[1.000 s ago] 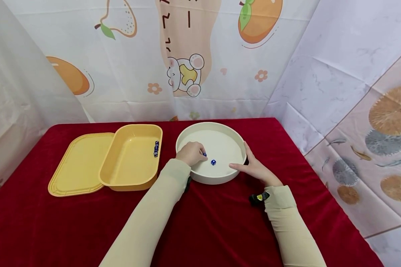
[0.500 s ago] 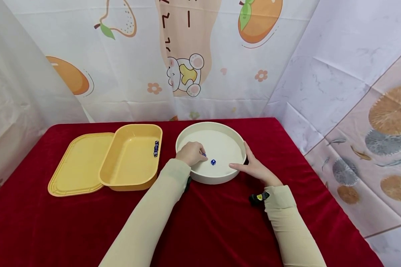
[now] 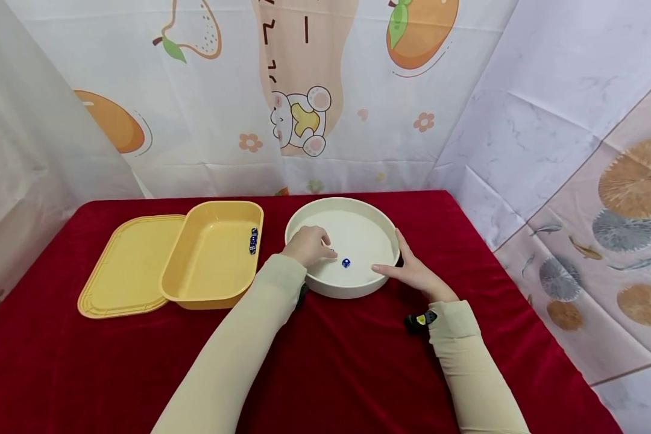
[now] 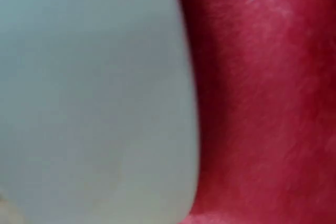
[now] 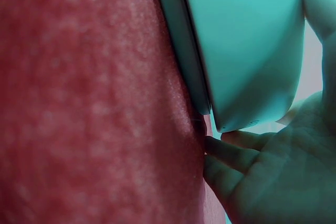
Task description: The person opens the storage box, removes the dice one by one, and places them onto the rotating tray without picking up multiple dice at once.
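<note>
A round white tray (image 3: 358, 232) stands on the table. My left hand (image 3: 306, 244) reaches over its left rim and pinches a small blue die (image 3: 332, 249), mostly hidden by the fingers. Another blue die (image 3: 346, 263) lies on the tray floor just to the right. With the thumb inside the rim and the fingers along the outer wall, my right hand (image 3: 412, 271) holds the tray's right side. The right wrist view has those fingers (image 5: 233, 153) low against the wall. In the left wrist view only the tray's outer wall (image 4: 100, 103) and cloth show clearly.
Left of the tray is a yellow rectangular box (image 3: 208, 259), with several blue dice (image 3: 253, 241) in a row along its right wall. Its yellow lid (image 3: 127, 265) lies flat at the far left. Red cloth (image 3: 331, 361) covers the table, and printed curtains (image 3: 206, 120) hang behind.
My left hand and forearm have shifted slightly left, and less of the die shows between the fingers. The right hand keeps its place on the tray.
</note>
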`<state>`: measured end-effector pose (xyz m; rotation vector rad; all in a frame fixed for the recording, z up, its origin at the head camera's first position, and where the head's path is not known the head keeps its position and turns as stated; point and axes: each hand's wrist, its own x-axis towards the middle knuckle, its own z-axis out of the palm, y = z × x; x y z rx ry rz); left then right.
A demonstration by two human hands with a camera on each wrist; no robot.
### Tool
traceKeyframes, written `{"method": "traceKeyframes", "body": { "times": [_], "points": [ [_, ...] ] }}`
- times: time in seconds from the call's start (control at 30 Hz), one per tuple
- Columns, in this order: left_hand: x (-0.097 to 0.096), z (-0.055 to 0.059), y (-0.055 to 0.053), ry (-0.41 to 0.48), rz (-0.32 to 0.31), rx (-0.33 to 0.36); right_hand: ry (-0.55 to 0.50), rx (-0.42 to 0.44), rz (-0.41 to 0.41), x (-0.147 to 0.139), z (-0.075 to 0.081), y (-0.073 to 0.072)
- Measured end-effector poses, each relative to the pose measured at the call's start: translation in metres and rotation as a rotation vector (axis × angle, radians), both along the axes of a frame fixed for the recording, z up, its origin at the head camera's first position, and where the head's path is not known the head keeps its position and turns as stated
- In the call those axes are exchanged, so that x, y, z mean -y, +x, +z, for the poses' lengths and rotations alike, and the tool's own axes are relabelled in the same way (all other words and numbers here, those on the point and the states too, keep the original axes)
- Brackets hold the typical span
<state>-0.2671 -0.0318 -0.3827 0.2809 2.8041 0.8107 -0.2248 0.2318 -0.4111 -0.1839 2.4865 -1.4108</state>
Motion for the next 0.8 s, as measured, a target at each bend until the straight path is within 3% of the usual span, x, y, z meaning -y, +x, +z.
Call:
{"method": "traceKeyframes", "body": {
  "times": [0.2,0.43,0.8],
  "points": [
    [0.009,0.016,0.001,0.049,-0.009,0.003,0.01,0.001,-0.001,-0.002,-0.001,0.0],
    [0.024,0.037,0.003,0.186,0.046,0.017,0.007,0.01,-0.006,-0.003,0.001,0.001],
    [0.051,0.07,0.007,0.291,0.081,0.004,-0.022,0.021,0.002,0.0,0.003,0.002]
  ]
}}
